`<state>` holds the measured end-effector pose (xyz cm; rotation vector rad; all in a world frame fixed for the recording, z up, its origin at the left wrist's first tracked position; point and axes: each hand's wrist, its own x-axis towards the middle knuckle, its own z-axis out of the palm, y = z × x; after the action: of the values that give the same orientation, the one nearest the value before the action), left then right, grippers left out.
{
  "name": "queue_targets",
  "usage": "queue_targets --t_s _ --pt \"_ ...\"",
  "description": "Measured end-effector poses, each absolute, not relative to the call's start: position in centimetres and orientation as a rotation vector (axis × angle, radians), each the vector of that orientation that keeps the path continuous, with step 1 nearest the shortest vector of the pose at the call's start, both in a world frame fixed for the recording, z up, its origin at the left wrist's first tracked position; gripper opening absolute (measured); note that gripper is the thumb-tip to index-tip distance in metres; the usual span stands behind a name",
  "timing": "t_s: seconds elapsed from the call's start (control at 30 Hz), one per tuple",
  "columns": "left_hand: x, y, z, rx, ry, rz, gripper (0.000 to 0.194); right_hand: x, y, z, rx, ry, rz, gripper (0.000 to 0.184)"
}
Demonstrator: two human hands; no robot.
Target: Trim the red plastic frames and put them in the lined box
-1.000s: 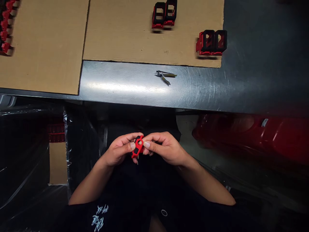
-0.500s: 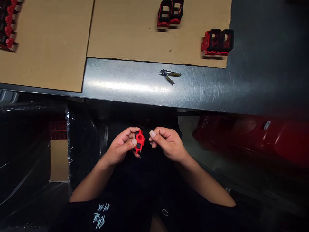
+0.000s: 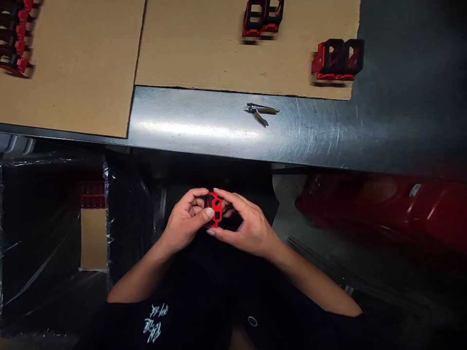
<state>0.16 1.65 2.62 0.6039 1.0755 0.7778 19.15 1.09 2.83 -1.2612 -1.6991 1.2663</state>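
Observation:
Between my two hands, in front of my dark shirt and below the table edge, is a small red and black plastic part (image 3: 218,206) with a round and a square opening in its red face. My left hand (image 3: 189,214) grips it from the left, thumb across the red face. On the other side my right hand (image 3: 248,221) closes round it, fingertips at its top edge and thumb at its lower end. Its back and the hidden fingers cannot be made out.
On the metal table (image 3: 204,121) lie nippers (image 3: 260,111) with spread handles. Cardboard (image 3: 197,53) bears red and black parts in pairs (image 3: 337,61); a row of parts (image 3: 20,39) stands far left. A plastic-lined box (image 3: 93,238) is lower left, a red glossy object (image 3: 383,199) right.
My right hand has moved left from beside the part and now grips it at top and bottom. The part's red face has turned slightly. The whole view has shifted a little.

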Motion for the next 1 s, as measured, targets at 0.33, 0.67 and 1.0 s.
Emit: queue_targets --t_s 0.33,0.67,1.0 --pt "-0.60 1.38 2.17 0.560 0.931 0.738 0.045 19.14 1.22 2.98 -1.303 -1.634 1.282 0.071" --pt "-0.50 1.09 2.25 0.651 0.893 0.721 0.061 19.31 1.18 2.36 -1.246 -1.689 1.206 0.070" --pt "-0.71 1.33 2.07 0.560 0.800 0.774 0.058 19.58 1.36 2.62 -1.196 -1.448 1.471 0.065"
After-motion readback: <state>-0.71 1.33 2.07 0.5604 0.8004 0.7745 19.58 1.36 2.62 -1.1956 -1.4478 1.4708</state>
